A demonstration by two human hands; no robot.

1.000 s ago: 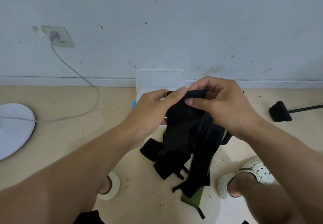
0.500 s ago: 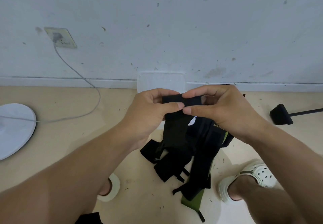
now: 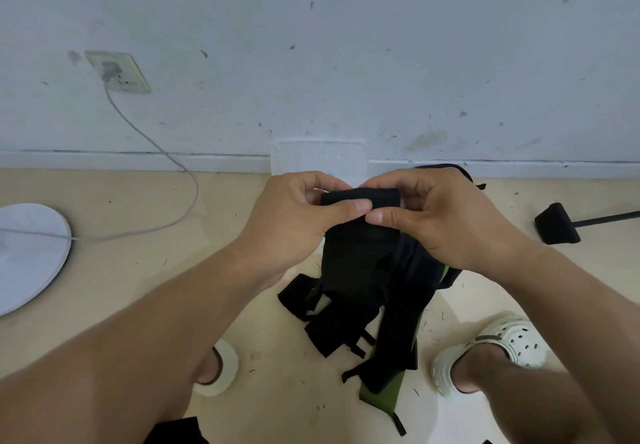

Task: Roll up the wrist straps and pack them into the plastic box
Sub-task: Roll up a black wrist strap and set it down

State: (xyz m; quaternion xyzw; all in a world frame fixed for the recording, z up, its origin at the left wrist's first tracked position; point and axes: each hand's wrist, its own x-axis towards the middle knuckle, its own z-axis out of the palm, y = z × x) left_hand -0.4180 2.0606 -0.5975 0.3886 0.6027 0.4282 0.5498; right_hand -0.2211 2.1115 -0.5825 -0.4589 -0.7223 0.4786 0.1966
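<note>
Tighter now, the wrist strap (image 3: 360, 197) roll is pinched by both hands (image 3: 367, 215); plastic box (image 3: 318, 158) half hidden.

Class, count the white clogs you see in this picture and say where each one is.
2. One clog sits at bottom centre-left, mostly hidden behind the left forearm; the other clog is at bottom right, beside the black straps.

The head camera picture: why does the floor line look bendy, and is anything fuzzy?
Head view: the wide-angle lens bows the white skirting board and stretches the forearms near the bottom edge. Head view: the clear plastic box looks hazy against the wall, while the left hand, right hand and black fabric wrist strap are fairly sharp. Head view: soft, even light, faint shadows.
</note>
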